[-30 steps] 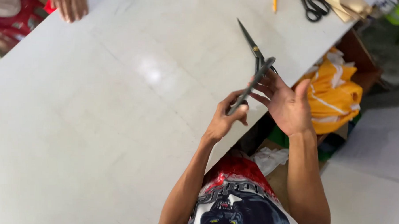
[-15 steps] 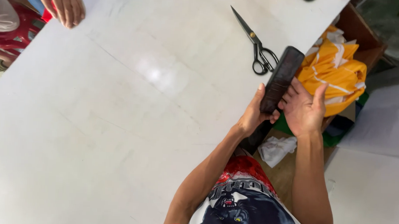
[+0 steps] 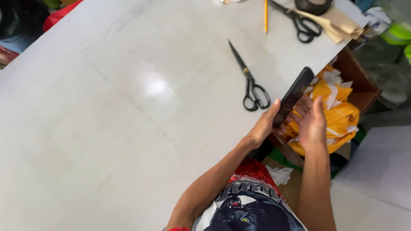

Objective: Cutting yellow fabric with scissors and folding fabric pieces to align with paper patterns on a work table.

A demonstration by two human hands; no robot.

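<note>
My left hand (image 3: 263, 127) grips the lower end of a black flat rectangular slab (image 3: 295, 93), like a phone, held tilted just past the right edge of the white table (image 3: 123, 117). My right hand (image 3: 309, 120) lies against the slab's far side with its fingers spread, over yellow cloth. Black scissors (image 3: 249, 80) lie shut on the table just left of my hands.
A brown box (image 3: 359, 84) with yellow and white cloth (image 3: 337, 116) stands beside the table. A second pair of scissors (image 3: 300, 22), a yellow pencil (image 3: 265, 13), a dark tape roll (image 3: 313, 3) and brown paper (image 3: 337, 21) lie at the far corner.
My hands have carried the slab from over the table's edge out over the cloth box. Another person's hand at the far left has left the view.
</note>
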